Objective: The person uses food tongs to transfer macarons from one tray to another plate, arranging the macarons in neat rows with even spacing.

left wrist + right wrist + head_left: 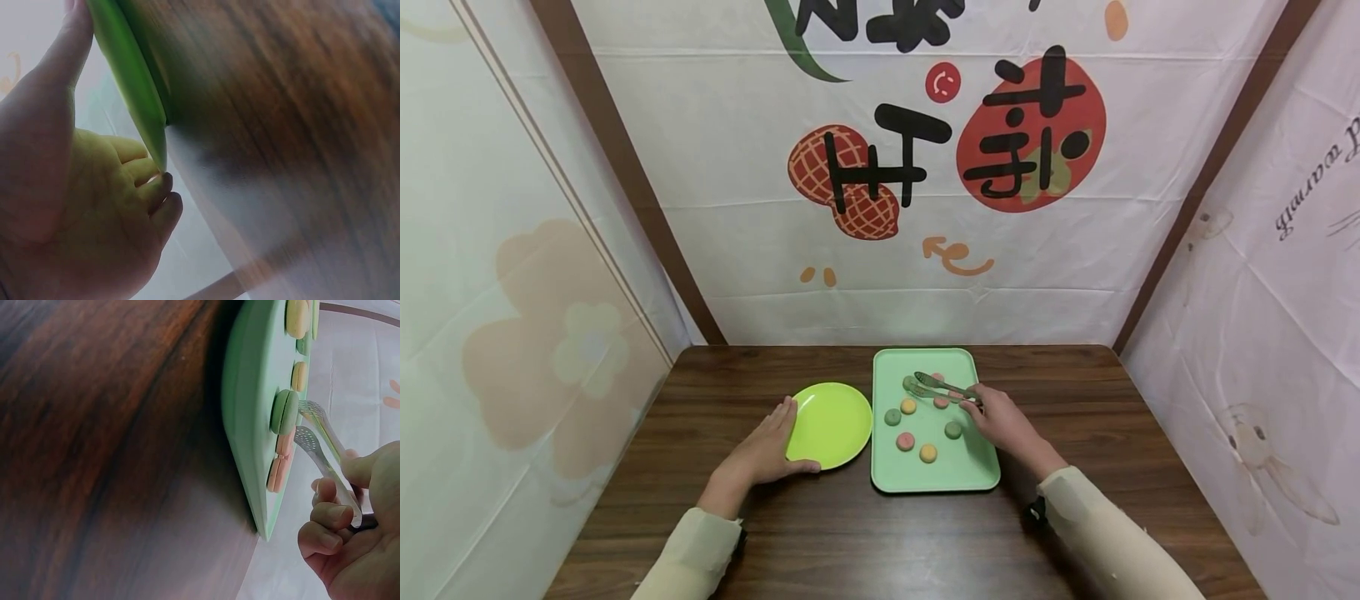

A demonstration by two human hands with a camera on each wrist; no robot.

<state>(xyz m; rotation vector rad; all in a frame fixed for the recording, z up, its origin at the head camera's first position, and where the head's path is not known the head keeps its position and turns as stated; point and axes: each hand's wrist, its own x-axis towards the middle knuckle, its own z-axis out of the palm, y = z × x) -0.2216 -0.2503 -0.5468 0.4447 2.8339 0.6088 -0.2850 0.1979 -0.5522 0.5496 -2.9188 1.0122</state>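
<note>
My left hand (767,446) rests at the left side of a lime-green plate (835,427), fingers extended along its rim and thumb at the near edge. In the left wrist view the fingertips touch the rim of the plate (134,81). My right hand (1003,425) holds metal tongs (943,387) over a mint-green tray (887,475). The perforated tips are spread apart, near a green macaron (909,382) at the far part of the tray. Pink macarons (906,442), yellow macarons (928,453) and other green macarons (952,430) lie scattered on the tray.
Plate and tray stand side by side on a dark wooden table (865,550). A printed white cloth (737,250) hangs behind the table's far edge, and more cloth hangs at both sides.
</note>
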